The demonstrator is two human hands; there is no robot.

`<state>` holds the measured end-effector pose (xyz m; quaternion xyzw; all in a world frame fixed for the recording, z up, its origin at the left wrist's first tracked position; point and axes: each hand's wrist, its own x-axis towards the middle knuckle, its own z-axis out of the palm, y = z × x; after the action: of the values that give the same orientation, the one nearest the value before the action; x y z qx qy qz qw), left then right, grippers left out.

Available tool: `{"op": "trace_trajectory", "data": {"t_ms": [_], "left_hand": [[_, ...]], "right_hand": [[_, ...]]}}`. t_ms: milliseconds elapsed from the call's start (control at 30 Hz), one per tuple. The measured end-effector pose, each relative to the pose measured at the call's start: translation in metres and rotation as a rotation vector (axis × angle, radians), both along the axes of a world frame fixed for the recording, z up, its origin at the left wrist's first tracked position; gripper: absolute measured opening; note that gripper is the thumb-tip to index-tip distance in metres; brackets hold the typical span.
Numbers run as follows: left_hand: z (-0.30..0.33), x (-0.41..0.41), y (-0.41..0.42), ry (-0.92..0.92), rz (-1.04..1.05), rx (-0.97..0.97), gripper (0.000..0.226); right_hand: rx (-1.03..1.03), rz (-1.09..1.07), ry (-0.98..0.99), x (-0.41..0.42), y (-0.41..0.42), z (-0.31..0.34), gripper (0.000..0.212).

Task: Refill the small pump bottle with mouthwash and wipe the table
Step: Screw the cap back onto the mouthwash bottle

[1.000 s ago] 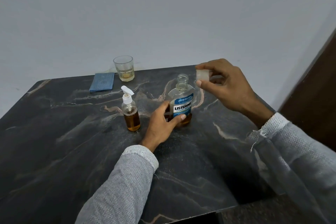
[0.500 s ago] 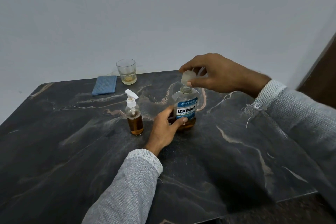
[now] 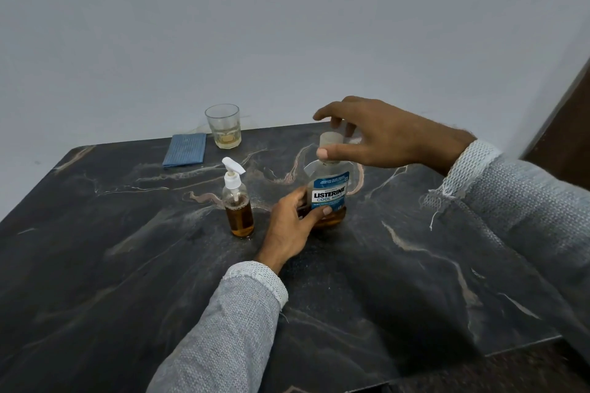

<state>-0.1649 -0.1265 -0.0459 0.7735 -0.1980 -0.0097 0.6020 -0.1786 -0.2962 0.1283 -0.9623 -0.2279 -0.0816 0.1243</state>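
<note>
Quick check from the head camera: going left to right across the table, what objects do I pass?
Blue cloth → drinking glass → small pump bottle → mouthwash bottle, steadied by the left hand, with the right hand holding the cap on its neck.

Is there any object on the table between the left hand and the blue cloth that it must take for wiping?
Yes. The small pump bottle stands between the left hand, which holds the mouthwash bottle, and the blue cloth at the far edge.
</note>
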Motion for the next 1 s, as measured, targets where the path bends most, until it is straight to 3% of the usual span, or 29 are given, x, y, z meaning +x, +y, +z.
{"op": "trace_trajectory", "data": {"t_ms": [100,200,400,500,600,833,1000], "left_hand": [[0.001,-0.001,0.000,-0.002,0.000,0.000,0.043],[0.002,-0.001,0.000,-0.009,0.000,0.006,0.038],[0.004,-0.003,0.001,-0.017,0.000,0.003,0.038],[0.004,-0.002,0.001,-0.021,-0.003,0.008,0.037],[0.004,-0.002,0.002,-0.024,-0.003,0.019,0.036],[0.003,0.000,0.002,-0.005,-0.005,0.016,0.035],[0.004,0.000,0.002,-0.002,-0.010,0.035,0.036]], "right_hand": [[-0.003,0.063,0.086,-0.001,-0.003,0.005,0.045],[-0.046,0.043,0.024,0.001,-0.001,0.002,0.031],[-0.025,-0.099,-0.141,0.005,0.008,-0.016,0.049],[-0.015,-0.014,-0.013,0.003,0.002,-0.012,0.055],[0.058,0.039,0.094,0.004,-0.002,-0.009,0.043],[-0.003,-0.094,-0.121,0.007,0.007,-0.020,0.036],[0.024,-0.010,0.013,0.003,-0.001,-0.016,0.032]]}}
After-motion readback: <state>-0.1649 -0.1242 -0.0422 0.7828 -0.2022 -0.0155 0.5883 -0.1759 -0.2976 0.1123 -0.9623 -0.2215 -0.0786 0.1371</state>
